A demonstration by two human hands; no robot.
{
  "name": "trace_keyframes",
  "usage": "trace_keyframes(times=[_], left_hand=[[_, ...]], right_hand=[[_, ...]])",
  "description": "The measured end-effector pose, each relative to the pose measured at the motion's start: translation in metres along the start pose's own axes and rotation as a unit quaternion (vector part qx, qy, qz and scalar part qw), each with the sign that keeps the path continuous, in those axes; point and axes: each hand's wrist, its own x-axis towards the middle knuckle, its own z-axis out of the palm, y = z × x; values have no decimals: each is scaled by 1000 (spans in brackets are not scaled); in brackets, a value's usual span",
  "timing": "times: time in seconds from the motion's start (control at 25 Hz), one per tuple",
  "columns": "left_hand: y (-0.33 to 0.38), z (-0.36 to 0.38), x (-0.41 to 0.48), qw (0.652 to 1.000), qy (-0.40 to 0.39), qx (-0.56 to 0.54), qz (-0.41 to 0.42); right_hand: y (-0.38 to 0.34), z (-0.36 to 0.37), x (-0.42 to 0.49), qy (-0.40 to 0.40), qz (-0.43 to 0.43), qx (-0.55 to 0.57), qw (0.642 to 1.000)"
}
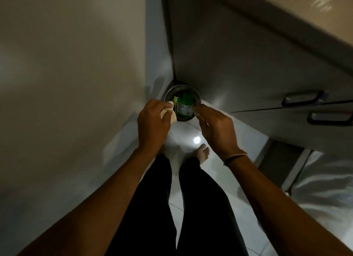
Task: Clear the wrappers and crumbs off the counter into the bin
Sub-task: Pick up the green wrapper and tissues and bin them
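A small round metal bin point(170, 93) stands on the floor in the corner below me. Inside it lies a green wrapper point(184, 105) with a yellow-edged piece beside it. My left hand point(152, 123) hovers at the bin's left rim, shut on a pale crumpled cloth or tissue point(172, 113). My right hand point(215, 127) is over the bin's right rim with its fingers loosely apart and nothing visible in it.
A tall pale wall or appliance side point(66, 83) rises at left. Grey cabinet fronts with dark handles point(301, 99) stand at right. My legs in black trousers and a bare foot point(204, 153) are on the glossy white floor tiles point(183, 133).
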Motion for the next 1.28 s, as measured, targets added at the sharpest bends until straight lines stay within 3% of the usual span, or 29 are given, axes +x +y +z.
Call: trace_keyframes(times=[0.12, 0.24, 0.36, 0.48, 0.64, 0.72, 0.84, 1.04, 1.16, 1.28], left_hand=[[-54, 53, 27, 994, -57, 39, -82], [-85, 104, 71, 994, -69, 51, -69], [-104, 140, 110, 980, -157, 110, -60], [-111, 139, 111, 968, -203, 142, -51], [-97, 99, 72, 975, -187, 112, -32], [-68, 75, 46, 981, -168, 96, 4], [-6, 30, 15, 984, -95, 77, 126], [139, -47, 1, 963, 37, 35, 265], [168, -60, 9, 945, 83, 30, 315], [219, -82, 25, 924, 107, 24, 367]], right_hand=[[43, 75, 39, -118, 39, -73, 990], [71, 126, 77, -119, 57, -105, 986], [86, 151, 100, -109, 119, -20, 987], [97, 144, 95, -95, 193, 37, 976], [79, 84, 57, -76, 181, 28, 980], [52, 45, 38, -29, 139, 9, 990], [0, -16, 11, 104, 69, -19, 992], [-77, -156, -4, 290, -13, -50, 956], [-88, -181, 5, 328, -52, -29, 943], [-92, -221, 7, 375, -21, -27, 927]])
